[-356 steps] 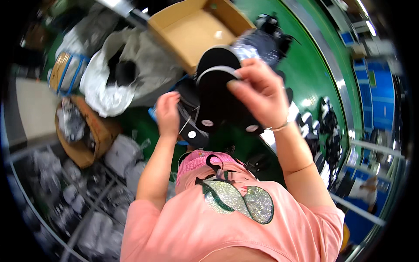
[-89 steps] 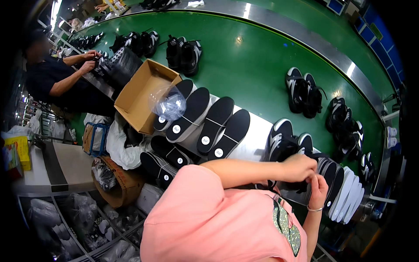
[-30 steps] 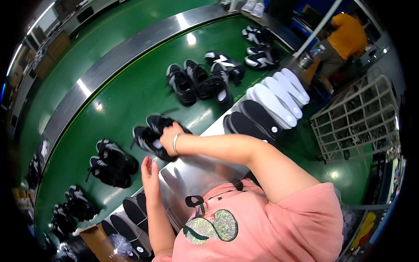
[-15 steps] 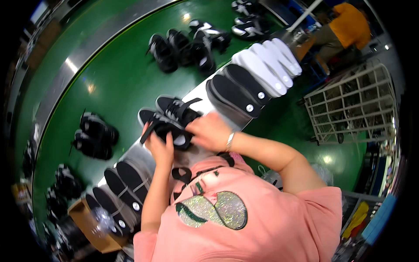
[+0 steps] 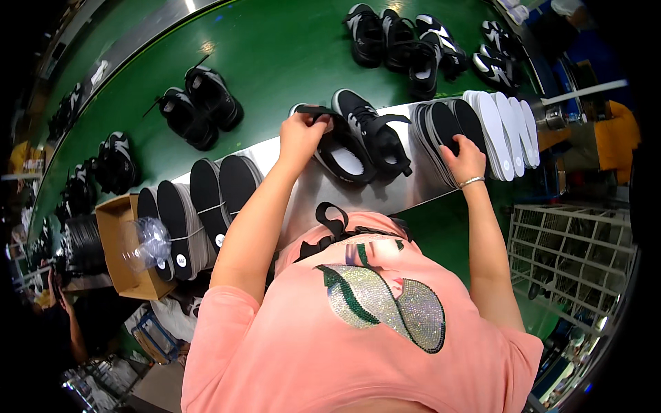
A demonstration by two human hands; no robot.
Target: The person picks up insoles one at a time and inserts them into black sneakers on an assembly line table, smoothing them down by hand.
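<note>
A pair of black sneakers stands side by side on the metal ledge in front of me. My left hand (image 5: 303, 141) is closed on the black strap of the left sneaker (image 5: 356, 172), pulling it up and back from the opening, where a pale lining shows. Beside it the right sneaker (image 5: 375, 134) stands untouched, its strap sticking out to the right. Over at the stacks of black insoles (image 5: 441, 120), my right hand (image 5: 466, 162) has its thumb and fingers closed on the top insole of the nearer stack.
White insoles (image 5: 492, 131) lie right of the black ones. Bundled black insoles (image 5: 206, 193) and a cardboard box (image 5: 113, 237) with clear plastic stand left. More sneakers (image 5: 200, 103) sit on the green surface beyond. A wire cart (image 5: 571, 241) is at right, near a person in orange (image 5: 616, 138).
My right hand has left the sneakers and reached right to the black insoles. My left hand has shifted to the left sneaker's strap and lifts it. The whole view has turned.
</note>
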